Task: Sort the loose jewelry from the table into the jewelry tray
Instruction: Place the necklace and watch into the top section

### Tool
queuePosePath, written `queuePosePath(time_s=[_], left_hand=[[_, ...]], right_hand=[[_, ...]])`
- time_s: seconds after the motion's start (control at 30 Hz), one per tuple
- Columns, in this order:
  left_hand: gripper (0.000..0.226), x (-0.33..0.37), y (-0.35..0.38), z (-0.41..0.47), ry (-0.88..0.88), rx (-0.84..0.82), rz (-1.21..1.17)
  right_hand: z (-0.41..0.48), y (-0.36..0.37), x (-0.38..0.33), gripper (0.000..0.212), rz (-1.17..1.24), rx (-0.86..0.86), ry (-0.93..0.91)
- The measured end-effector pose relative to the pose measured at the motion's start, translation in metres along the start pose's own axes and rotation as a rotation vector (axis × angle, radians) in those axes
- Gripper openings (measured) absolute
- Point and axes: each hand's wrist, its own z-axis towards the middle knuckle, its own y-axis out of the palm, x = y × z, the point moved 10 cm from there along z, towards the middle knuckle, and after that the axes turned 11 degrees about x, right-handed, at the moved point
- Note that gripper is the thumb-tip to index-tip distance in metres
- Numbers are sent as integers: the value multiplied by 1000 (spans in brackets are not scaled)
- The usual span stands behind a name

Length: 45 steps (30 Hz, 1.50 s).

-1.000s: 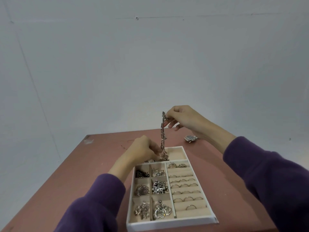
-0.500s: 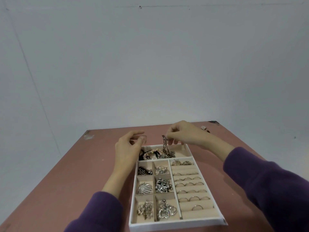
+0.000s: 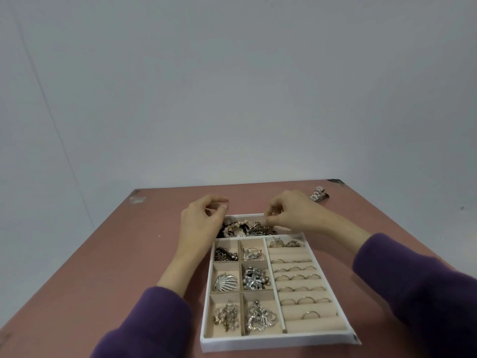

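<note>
Jewelry tray (image 3: 278,342) is laid long axis running away, rings (image 3: 296,279) slotted at its right, brooches (image 3: 254,279) boxed at its left; chain (image 3: 260,228) is heaped crosswise in its far compartment, left hand (image 3: 201,220) held loosely curled, empty, at its far-left corner, right hand (image 3: 289,213) bunched over chain, grip undetermined.

Shiny metal jewelry (image 3: 254,279), matt velvety tray (image 3: 278,343)
</note>
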Motion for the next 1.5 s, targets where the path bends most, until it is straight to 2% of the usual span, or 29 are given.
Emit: queuePosePath(time_s=[0.13, 0.27, 0.4, 0.5, 0.6, 0.8, 0.9, 1.03, 1.17, 1.27, 1.33, 1.4, 1.5], left_hand=[[12, 0, 1, 0, 3, 2, 3], [13, 2, 2, 1, 9, -1, 4], [14, 0, 4, 2, 5, 1, 4], [14, -2, 5, 4, 1, 10, -1], [14, -3, 6, 5, 9, 4, -14], [14, -1, 4, 4, 16, 7, -27], [14, 1, 4, 4, 10, 6, -48], [15, 9, 3, 3, 12, -9, -96], [23, 21, 9, -2, 9, -125, -225], [42, 27, 20, -9, -10, -277, -304], [47, 28, 26, -14, -66, -363, -386], [40, 29, 28, -15, -112, -395, -444], [26, 25, 27, -13, -198, -354, -541]], right_hand=[[8, -27, 25, 7, 95, 104, 71], [19, -46, 68, 19, -88, 164, 124], [26, -37, 90, 50, -475, -20, 61], [23, -23, 93, 68, -459, -159, 99], [21, -19, 88, 62, -528, -186, 103], [36, -22, 86, 36, -549, -78, -15], [46, -49, 82, 31, -365, 101, -28], [43, -88, 53, 34, 85, 278, 13], [28, -82, 3, 30, 499, 212, 5], [16, -68, -24, 30, 640, 180, -23], [9, -57, -31, 30, 709, 177, -15], [5, -46, -31, 30, 796, 181, 18], [3, -33, -22, 28, 1008, 204, 145]])
